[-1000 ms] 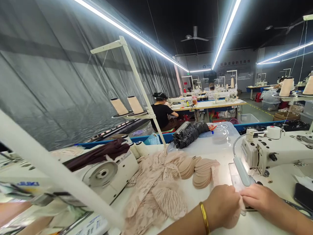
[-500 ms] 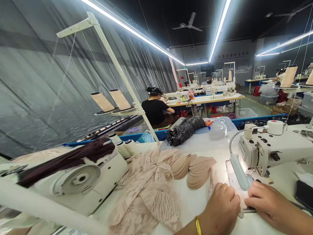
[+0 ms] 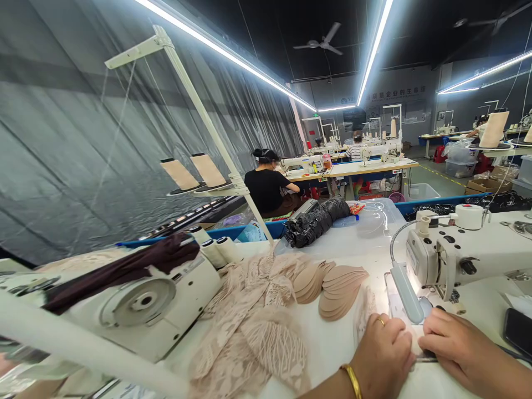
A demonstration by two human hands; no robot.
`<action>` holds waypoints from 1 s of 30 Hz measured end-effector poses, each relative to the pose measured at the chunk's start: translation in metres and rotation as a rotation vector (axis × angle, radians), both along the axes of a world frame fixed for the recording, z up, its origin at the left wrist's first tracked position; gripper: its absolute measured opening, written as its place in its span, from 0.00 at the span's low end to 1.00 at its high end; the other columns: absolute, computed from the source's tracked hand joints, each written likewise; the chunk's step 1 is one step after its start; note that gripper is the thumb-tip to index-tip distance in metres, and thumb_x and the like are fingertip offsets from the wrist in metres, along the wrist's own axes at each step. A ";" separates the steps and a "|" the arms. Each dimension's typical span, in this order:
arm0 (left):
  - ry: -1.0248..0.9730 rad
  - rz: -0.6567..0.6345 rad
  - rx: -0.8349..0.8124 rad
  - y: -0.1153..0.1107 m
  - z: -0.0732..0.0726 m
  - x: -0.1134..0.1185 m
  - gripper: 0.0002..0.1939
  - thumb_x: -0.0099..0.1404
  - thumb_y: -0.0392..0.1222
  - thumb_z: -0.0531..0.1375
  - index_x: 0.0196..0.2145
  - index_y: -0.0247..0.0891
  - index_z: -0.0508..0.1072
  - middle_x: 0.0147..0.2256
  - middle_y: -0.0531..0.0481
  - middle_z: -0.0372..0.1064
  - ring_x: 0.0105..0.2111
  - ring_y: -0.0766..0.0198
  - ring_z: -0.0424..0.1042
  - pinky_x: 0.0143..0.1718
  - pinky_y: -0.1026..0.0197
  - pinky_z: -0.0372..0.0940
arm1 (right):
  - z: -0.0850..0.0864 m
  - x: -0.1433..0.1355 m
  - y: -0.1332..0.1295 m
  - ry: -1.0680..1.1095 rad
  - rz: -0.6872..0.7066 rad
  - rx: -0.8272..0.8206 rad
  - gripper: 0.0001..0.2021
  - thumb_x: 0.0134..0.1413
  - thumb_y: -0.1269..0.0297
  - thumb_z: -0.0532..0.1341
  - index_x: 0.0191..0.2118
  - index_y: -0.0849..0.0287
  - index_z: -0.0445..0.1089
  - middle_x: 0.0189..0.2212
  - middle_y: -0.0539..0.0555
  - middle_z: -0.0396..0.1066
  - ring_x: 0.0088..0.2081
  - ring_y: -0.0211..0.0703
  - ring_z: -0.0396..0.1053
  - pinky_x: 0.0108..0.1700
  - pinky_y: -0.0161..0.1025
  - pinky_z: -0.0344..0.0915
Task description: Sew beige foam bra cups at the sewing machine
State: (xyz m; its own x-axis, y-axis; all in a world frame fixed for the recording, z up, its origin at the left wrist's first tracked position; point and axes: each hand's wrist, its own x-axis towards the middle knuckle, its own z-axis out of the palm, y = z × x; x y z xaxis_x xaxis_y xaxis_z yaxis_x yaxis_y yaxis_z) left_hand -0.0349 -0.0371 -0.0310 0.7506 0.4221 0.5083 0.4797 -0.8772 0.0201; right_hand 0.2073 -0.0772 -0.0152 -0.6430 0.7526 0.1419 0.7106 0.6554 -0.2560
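My left hand (image 3: 384, 354), with a ring and a gold bracelet, has its fingers curled on pale lace fabric (image 3: 367, 306) in front of a white sewing machine (image 3: 461, 260). Part of this fabric shows beyond the hand. Facing it, my right hand (image 3: 451, 341) is closed at the other side of the pale cloth, beside the needle area; its fingertips are mostly hidden. A grey lamp (image 3: 406, 291) on a bendable neck hangs just above the hands. To the left lie two fanned stacks of beige teardrop-shaped pads (image 3: 343, 291) and a heap of beige lace (image 3: 257, 321).
A second machine (image 3: 141, 307) with dark cloth (image 3: 124, 269) over it stands at left, near a thread stand (image 3: 208, 122) with cones. Behind the lace lies a black plastic bundle (image 3: 318, 221) on a clear lid. A phone (image 3: 514, 327) rests at right. A person (image 3: 268, 183) sits ahead.
My hands remain at the machine; the left hand has shifted slightly right. The whole view has moved a little. The lace and pad stacks lie as before.
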 end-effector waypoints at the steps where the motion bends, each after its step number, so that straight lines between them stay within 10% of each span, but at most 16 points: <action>1: -0.021 -0.006 0.006 0.000 0.000 0.000 0.08 0.69 0.42 0.64 0.36 0.39 0.68 0.39 0.47 0.74 0.34 0.57 0.68 0.38 0.52 0.63 | 0.000 -0.001 0.000 0.003 -0.012 -0.016 0.11 0.70 0.78 0.50 0.41 0.54 0.63 0.41 0.52 0.68 0.44 0.49 0.67 0.42 0.44 0.66; 30: -0.030 -0.303 -0.182 0.073 -0.005 0.019 0.09 0.73 0.45 0.63 0.39 0.38 0.79 0.44 0.45 0.80 0.47 0.55 0.78 0.54 0.55 0.67 | -0.027 0.015 0.021 0.020 -0.201 0.116 0.19 0.74 0.68 0.46 0.53 0.47 0.73 0.41 0.54 0.76 0.37 0.47 0.79 0.35 0.41 0.72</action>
